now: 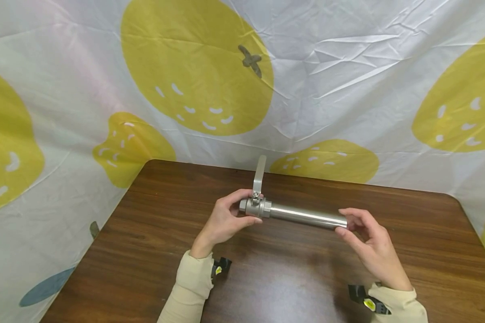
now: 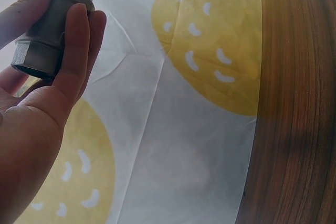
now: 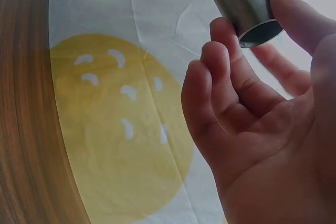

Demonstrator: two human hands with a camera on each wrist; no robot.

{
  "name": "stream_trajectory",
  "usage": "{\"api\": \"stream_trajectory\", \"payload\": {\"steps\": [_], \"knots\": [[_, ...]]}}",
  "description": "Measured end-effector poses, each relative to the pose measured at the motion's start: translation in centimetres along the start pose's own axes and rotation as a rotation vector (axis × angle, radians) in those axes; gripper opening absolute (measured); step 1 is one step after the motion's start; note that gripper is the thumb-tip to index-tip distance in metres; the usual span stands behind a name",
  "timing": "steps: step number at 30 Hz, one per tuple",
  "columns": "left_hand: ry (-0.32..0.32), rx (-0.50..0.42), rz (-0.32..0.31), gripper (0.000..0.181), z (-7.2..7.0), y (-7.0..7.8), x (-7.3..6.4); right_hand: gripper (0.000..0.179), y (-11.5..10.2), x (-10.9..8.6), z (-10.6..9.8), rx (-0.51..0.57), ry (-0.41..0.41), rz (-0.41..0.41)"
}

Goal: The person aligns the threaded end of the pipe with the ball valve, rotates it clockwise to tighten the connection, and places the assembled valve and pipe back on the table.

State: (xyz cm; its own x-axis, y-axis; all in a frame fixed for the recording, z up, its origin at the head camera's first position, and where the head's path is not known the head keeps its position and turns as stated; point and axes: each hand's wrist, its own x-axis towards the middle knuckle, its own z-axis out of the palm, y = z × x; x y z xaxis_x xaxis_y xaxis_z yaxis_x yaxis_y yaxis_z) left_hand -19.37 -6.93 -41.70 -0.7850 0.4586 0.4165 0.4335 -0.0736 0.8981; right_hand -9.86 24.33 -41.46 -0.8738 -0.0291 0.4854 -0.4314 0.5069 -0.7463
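Observation:
A silver ball valve with a long flat lever handle is joined to a shiny metal pipe. My left hand grips the valve body, thumb in front and fingers behind; its hexagonal open end points toward the palm in the left wrist view. At the pipe's far end, my right hand pinches the rim between thumb and fingers. The hollow pipe end faces the right palm in the right wrist view. Valve and pipe lie nearly level across the head view, the lever pointing away from me.
A brown wood-grain table lies beneath both hands. Behind it and at its left hangs a white cloth printed with large yellow fruit. A strapped wrist camera sits at the right cuff, another at the left.

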Motion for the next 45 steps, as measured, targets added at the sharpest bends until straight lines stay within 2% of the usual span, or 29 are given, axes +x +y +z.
{"api": "stream_trajectory", "payload": {"steps": [4, 10, 15, 27, 32, 38, 45], "knots": [[0.002, 0.004, 0.004, 0.051, -0.02, -0.01, 0.03, 0.046, 0.05, 0.10, 0.01, 0.000, -0.016, -0.033], [0.008, -0.003, -0.002, 0.050, -0.03, 0.08, 0.05, 0.062, 0.35, 0.17, 0.19, 0.006, -0.021, -0.110], [0.008, 0.004, -0.006, 0.051, -0.03, 0.11, -0.02, 0.060, 0.45, 0.16, 0.21, 0.005, -0.010, -0.157], [0.011, -0.002, -0.030, 0.052, -0.10, 0.09, -0.03, 0.057, 0.47, 0.24, 0.25, 0.000, 0.035, -0.168], [0.011, -0.005, -0.025, 0.052, -0.12, 0.17, -0.07, 0.059, 0.68, 0.29, 0.32, 0.029, 0.055, -0.225], [0.012, -0.013, -0.012, 0.052, -0.12, 0.24, -0.10, 0.059, 0.76, 0.21, 0.20, 0.010, 0.043, -0.194], [0.008, -0.020, -0.022, 0.052, -0.08, 0.10, -0.05, 0.052, 0.31, 0.05, 0.03, -0.036, 0.007, -0.073]]}}
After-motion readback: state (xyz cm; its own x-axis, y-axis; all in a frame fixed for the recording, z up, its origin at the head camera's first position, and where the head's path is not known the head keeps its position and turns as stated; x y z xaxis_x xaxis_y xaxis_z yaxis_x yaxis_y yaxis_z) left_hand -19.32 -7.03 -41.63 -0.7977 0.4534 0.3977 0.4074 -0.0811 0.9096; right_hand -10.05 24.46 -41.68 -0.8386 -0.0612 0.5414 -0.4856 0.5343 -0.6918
